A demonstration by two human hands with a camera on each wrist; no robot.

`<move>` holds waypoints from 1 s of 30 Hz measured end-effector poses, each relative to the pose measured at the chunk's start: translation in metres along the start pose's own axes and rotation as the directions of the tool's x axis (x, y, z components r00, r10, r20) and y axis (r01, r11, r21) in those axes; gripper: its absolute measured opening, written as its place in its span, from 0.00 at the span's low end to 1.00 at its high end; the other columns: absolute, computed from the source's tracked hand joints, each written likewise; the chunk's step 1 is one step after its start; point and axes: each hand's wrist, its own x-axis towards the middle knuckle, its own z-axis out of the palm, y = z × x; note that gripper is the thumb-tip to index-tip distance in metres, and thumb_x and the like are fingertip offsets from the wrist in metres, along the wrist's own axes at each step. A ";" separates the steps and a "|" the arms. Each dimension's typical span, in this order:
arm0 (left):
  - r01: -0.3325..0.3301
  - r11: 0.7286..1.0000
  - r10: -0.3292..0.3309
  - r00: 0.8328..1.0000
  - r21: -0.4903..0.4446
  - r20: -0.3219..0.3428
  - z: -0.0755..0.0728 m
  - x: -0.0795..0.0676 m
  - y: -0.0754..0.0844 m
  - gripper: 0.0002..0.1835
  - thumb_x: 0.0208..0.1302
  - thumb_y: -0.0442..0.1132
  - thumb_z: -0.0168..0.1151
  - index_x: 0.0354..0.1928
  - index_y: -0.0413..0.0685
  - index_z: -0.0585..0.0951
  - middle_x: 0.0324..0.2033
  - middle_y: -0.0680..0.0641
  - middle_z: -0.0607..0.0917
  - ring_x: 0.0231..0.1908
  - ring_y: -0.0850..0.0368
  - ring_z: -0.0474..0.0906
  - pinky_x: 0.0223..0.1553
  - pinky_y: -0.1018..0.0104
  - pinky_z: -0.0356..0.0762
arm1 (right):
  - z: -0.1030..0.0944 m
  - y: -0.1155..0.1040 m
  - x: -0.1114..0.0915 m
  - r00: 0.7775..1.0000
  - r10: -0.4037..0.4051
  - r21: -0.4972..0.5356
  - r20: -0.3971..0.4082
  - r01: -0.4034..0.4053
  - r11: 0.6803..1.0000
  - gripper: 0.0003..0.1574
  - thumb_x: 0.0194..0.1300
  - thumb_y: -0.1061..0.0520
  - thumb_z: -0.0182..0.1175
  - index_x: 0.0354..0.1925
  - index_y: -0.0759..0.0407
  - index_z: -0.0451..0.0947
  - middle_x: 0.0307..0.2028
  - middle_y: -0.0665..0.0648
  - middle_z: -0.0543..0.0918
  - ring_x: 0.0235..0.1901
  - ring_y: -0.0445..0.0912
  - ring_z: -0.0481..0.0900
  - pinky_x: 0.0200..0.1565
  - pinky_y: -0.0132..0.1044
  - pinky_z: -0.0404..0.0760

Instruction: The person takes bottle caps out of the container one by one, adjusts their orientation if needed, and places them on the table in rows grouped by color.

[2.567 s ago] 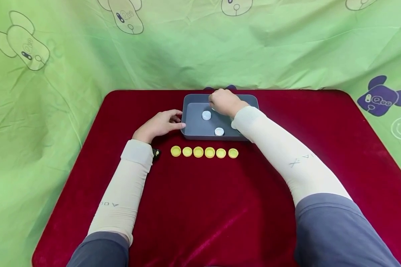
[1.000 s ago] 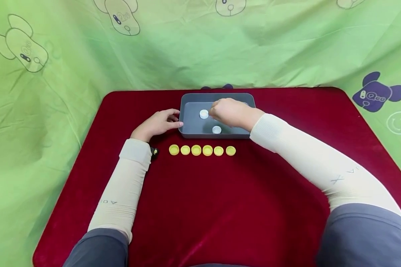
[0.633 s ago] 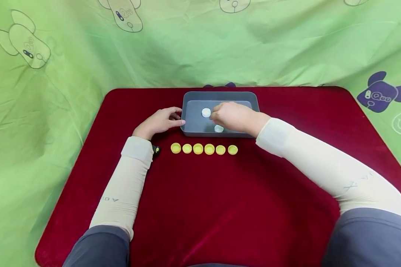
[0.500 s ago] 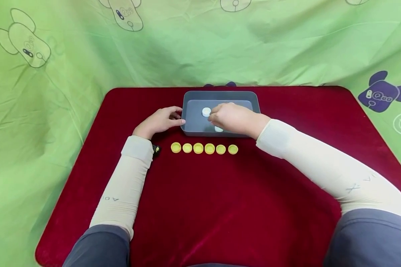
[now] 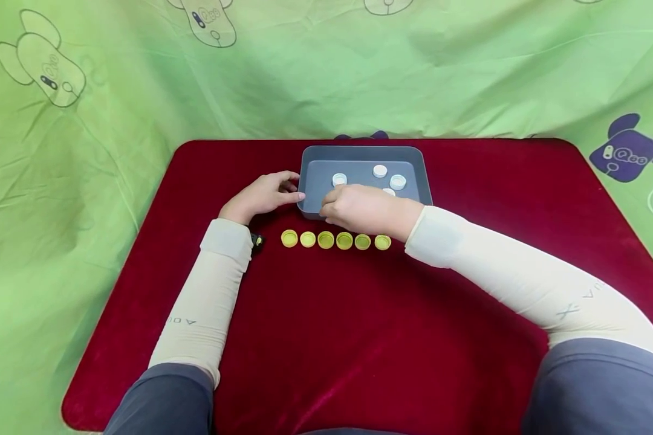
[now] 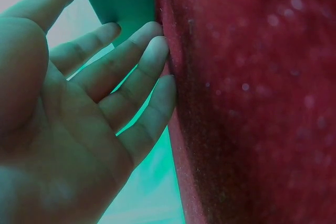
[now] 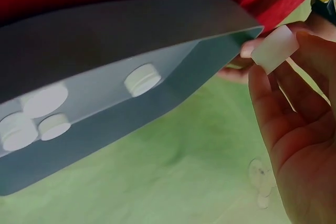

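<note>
My right hand (image 5: 361, 208) is over the near edge of the grey tray (image 5: 359, 153). In the right wrist view it pinches a white bottle cap (image 7: 274, 49) between thumb and fingers; in the head view that cap is hidden. Several white caps lie inside the tray, among them one at the left (image 5: 339, 179) and one toward the back (image 5: 380, 171). My left hand (image 5: 263, 196) is at the tray's left end, its thumb at the rim. The left wrist view shows its fingers (image 6: 149, 59) loosely extended, tips near the red cloth.
A row of several yellow caps (image 5: 326, 240) lies on the red tablecloth (image 5: 305, 314) in front of the tray. A small black object (image 5: 257, 241) is partly hidden beside the left wrist. A green printed curtain (image 5: 283, 72) hangs behind the table.
The right hand first reached to the tray's back, then came forward and now is over the near edge, the front white cap no longer visible there. The left hand has stayed put.
</note>
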 end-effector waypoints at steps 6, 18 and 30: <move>-0.007 1.000 0.007 1.000 -0.002 0.003 0.000 0.002 0.001 0.33 0.64 0.56 0.63 0.67 0.49 0.70 0.52 0.47 0.79 0.53 0.55 0.74 0.55 0.58 0.70 | 0.005 -0.011 0.006 0.999 -0.032 -0.014 0.020 0.032 0.999 0.06 0.65 0.63 0.61 0.39 0.62 0.84 0.38 0.54 0.83 0.40 0.51 0.79 0.46 0.39 0.78; -0.026 1.000 0.026 1.000 0.010 0.011 0.000 0.002 0.000 0.32 0.65 0.55 0.63 0.66 0.48 0.70 0.51 0.48 0.80 0.52 0.56 0.75 0.54 0.60 0.70 | 0.017 -0.030 0.018 0.994 -0.105 0.005 0.037 0.105 0.994 0.05 0.64 0.63 0.62 0.38 0.60 0.84 0.38 0.53 0.83 0.40 0.50 0.78 0.45 0.38 0.78; -0.026 1.000 0.026 1.000 0.013 -0.001 0.000 0.001 -0.004 0.33 0.65 0.55 0.63 0.67 0.48 0.70 0.52 0.48 0.79 0.53 0.56 0.75 0.56 0.59 0.70 | 0.033 -0.048 0.038 0.979 -0.173 0.021 0.109 0.171 0.985 0.06 0.67 0.59 0.61 0.40 0.55 0.84 0.36 0.52 0.81 0.37 0.48 0.78 0.45 0.36 0.76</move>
